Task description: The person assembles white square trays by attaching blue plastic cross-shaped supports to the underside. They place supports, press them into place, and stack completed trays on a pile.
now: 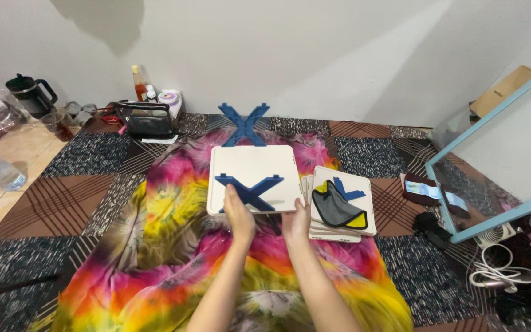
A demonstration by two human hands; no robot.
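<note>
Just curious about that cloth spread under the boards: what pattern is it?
The cloth is tie-dye: pink, yellow, orange and green swirls, clearest in the head view.

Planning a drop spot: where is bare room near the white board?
Free: tie-dye cloth left of the white square board and left hand. Crowded: right hand abuts the stacked white boards; blue X-shaped stand behind.

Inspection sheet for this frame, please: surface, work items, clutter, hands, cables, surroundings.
Surface: tie-dye cloth spread over a patterned rug.
Work items: white board with a blue X-shaped piece on it; second blue X stand behind; stack of boards with grey-yellow cloth.
Clutter: black bag, bottles, kettle.
Hands: left hand on the X piece; right hand at the board edge.
Cables: white cord, right.
Surroundings: white wall, mirror.
</note>
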